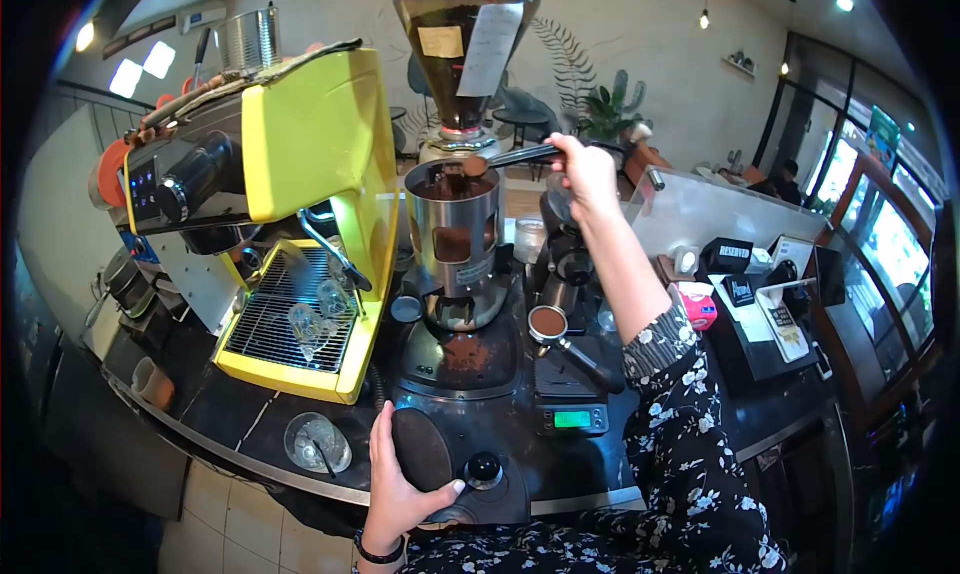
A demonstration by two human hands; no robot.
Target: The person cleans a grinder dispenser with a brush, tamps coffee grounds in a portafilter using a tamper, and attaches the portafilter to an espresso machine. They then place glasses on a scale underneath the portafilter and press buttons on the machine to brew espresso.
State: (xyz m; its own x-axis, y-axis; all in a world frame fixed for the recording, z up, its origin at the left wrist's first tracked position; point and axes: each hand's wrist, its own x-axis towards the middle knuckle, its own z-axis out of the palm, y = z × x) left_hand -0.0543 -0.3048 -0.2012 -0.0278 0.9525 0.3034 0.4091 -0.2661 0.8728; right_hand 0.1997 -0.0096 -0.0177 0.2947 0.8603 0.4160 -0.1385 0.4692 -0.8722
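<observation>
My right hand grips the black handle of a small spoon. The spoon's brown-coated end is at the rim of the grinder's metal dosing chamber, which has ground coffee inside. My left hand holds a dark round lid, fingers along its left edge and thumb across its lower front, beside a black-knobbed tamper. A portafilter full of ground coffee rests on a scale with a lit green display.
A yellow espresso machine stands left, with small glasses on its drip tray. A glass bowl of water sits near the counter edge. Loose grounds lie on the grinder tray. A clear panel stands at right.
</observation>
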